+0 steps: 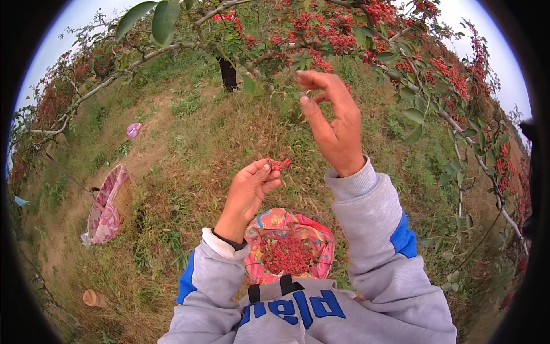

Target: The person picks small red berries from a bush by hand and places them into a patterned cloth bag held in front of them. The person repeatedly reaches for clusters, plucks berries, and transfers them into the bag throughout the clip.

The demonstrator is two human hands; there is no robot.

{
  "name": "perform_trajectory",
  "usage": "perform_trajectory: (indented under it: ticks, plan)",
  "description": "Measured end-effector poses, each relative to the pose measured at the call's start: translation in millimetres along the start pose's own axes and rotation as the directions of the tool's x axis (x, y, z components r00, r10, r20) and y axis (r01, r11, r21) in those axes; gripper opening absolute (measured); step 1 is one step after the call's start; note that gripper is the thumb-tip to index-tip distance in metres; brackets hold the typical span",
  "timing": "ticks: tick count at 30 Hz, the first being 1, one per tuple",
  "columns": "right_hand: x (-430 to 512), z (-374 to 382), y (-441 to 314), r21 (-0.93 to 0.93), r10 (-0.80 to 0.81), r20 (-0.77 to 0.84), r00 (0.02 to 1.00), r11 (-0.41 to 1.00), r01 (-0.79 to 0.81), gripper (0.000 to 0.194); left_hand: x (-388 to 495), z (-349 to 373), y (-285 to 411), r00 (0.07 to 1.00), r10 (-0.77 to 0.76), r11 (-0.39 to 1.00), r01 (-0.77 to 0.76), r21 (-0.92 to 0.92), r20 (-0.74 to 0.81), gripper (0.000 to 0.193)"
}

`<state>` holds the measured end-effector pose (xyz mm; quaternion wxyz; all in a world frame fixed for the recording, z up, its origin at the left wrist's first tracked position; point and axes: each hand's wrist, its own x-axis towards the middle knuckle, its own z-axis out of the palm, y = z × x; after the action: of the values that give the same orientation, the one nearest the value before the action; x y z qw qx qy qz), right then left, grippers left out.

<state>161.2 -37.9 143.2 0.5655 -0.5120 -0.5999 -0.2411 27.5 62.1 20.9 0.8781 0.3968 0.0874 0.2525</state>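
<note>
Between the thumb and fingers of my left hand (253, 182) is a small cluster of red berries (281, 164), like Sichuan pepper. My right hand (335, 116) is raised higher, with thumb and index finger apart and nothing visible between them. Just above its fingertips hang red berry clusters (320, 60) on a thorny-looking branch, and I cannot tell whether a finger touches them. Below both hands, close to my body, a basket lined with pink flowered cloth (322, 268) holds a heap of picked red berries (288, 254).
Bare grey branches (477, 148) with leaves and berries arch across the top and down the right. On the grass to the left lies a second cloth-lined basket (122, 206). A pink-purple bag (133, 130) and a tan object (93, 298) lie on the ground. A dark trunk-like shape (227, 74) stands ahead.
</note>
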Motion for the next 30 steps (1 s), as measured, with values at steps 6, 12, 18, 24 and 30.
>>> perform_trajectory:
  ticks: [6,12,18,24,30]
  plan:
    - [-119.5,15.3,12.4,0.460,0.698,0.322,0.640,0.475,-0.750,0.026,-2.1,-5.5,-19.9,0.999,-0.024,0.990,0.027,-0.135,0.023,0.016]
    - [-151.2,6.6,13.8,0.656,0.801,0.340,0.492,0.173,-0.735,0.019,-1.5,3.3,-37.6,0.980,-0.199,0.977,0.197,-0.086,-0.006,0.021]
    - [-161.6,-3.5,15.9,0.552,0.822,0.335,0.460,0.224,-0.803,0.017,-1.9,10.1,-42.7,0.964,-0.253,0.967,0.248,0.058,0.080,0.018]
    - [-169.7,-1.3,12.7,0.604,0.784,0.390,0.482,0.178,-0.777,0.018,-2.4,4.5,-53.6,0.984,-0.174,0.951,0.179,0.252,-0.041,0.018]
    - [-170.2,-2.1,11.9,0.636,0.816,0.345,0.465,0.161,-0.754,0.022,-5.0,8.1,-55.3,0.981,-0.142,0.973,0.163,0.165,-0.132,0.017]
